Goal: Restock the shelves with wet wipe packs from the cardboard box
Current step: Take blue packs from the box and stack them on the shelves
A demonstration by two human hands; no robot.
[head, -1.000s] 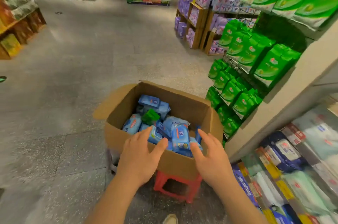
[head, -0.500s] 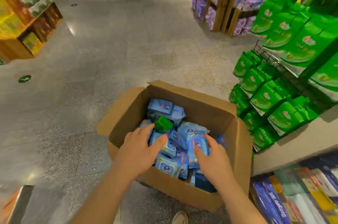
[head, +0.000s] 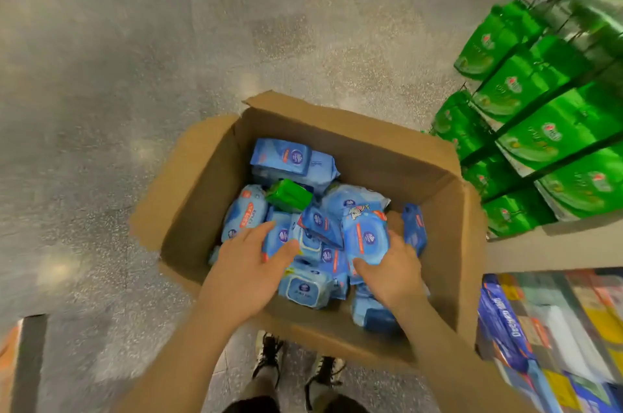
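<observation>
An open cardboard box [head: 367, 139] stands on the floor in front of me, holding several blue wet wipe packs [head: 293, 159] and one small green pack [head: 288, 195]. My right hand [head: 392, 274] is inside the box and grips an upright blue wipe pack [head: 365, 235], thumb under it and fingers round its right side. My left hand [head: 249, 271] reaches over the near wall with its fingers straight, lying on the blue packs at the box's left.
A shelf unit on the right carries green packs [head: 546, 129] on wire racks, with a lower shelf of blue and mixed packs [head: 526, 335] at bottom right. Grey speckled floor lies to the left. My shoes [head: 269, 352] show below the box.
Both hands moved forward from the box's near edge down into it. My right hand took hold of a blue wipe pack. The view tilted down toward the box.
</observation>
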